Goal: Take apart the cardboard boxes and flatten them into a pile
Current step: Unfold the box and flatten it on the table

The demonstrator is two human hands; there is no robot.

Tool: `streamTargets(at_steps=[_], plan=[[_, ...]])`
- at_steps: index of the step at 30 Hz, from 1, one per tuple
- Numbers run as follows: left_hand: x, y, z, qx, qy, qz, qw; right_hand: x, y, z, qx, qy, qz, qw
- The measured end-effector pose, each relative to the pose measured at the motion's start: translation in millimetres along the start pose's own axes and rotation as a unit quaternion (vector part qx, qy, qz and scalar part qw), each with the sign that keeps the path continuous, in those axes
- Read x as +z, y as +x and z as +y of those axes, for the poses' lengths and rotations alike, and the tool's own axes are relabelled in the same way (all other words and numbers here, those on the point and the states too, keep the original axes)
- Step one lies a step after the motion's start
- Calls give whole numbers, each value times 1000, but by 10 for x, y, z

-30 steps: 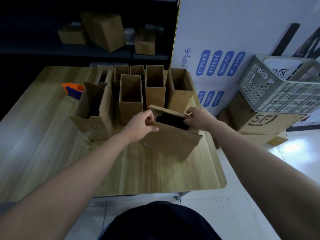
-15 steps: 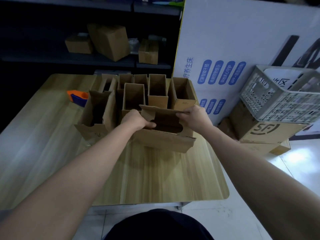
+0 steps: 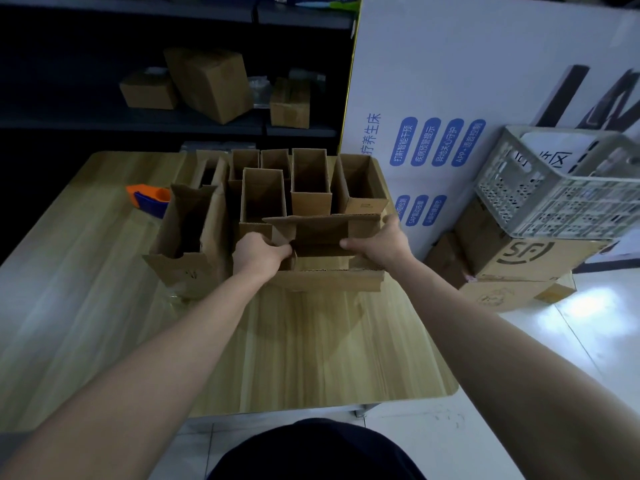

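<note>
A small brown cardboard box (image 3: 329,278) lies on its side on the wooden table (image 3: 311,358), its open end up toward me with flaps spread. My left hand (image 3: 258,252) grips its left flap edge. My right hand (image 3: 381,245) grips its right side, fingers reaching into the opening. Behind it several open upright boxes (image 3: 308,181) stand in a cluster. A larger torn box (image 3: 188,237) leans at the left.
An orange and blue tape dispenser (image 3: 150,199) lies at the table's far left. A white printed board (image 3: 485,81) stands to the right. On the floor, a grey plastic crate (image 3: 561,181) sits on stacked cartons (image 3: 519,261). Dark shelves (image 3: 173,123) behind hold more boxes.
The box in my hands has turned from tilted to lying level, and its opening has been pulled wider. My hands moved slightly away from me toward the cluster.
</note>
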State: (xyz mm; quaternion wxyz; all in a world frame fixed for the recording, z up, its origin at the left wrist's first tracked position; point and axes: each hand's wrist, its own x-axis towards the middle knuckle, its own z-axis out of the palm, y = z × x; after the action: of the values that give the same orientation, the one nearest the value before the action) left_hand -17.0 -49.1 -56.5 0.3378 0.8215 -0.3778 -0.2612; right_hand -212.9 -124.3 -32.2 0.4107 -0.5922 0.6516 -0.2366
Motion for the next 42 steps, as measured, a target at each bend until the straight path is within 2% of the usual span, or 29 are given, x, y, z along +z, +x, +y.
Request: streamTargets(at_steps=[5, 11, 15, 18, 22, 28, 31, 37, 40, 42], plan=[[40, -52, -50, 2, -83, 13, 996, -22, 13, 13, -20, -46, -44, 998], [36, 21, -98, -39, -168, 10, 985, -308, 43, -17, 12, 18, -208, 978], [72, 84, -70, -74, -238, -6, 968, -427, 78, 114, 87, -12, -344, 935], [139, 96, -60, -82, -245, -27, 966, -421, 16, 199, 109, -26, -430, 896], [193, 71, -98, -80, -279, -64, 955, -314, -15, 321, 118, -29, -383, 916], [150, -12, -160, -35, -349, -145, 925, -222, -10, 503, 154, 11, -349, 924], [139, -19, -147, -14, -324, -149, 934, -236, 50, 566, 158, -19, -298, 941], [183, -14, -137, 58, -265, -161, 949, -204, -3, 606, 178, -23, -271, 946], [242, -10, -185, 47, -224, -165, 959, -155, -24, 739, 195, -12, -259, 946], [247, -17, -247, 14, -238, -183, 954, -126, -34, 821, 208, -5, -255, 944]])
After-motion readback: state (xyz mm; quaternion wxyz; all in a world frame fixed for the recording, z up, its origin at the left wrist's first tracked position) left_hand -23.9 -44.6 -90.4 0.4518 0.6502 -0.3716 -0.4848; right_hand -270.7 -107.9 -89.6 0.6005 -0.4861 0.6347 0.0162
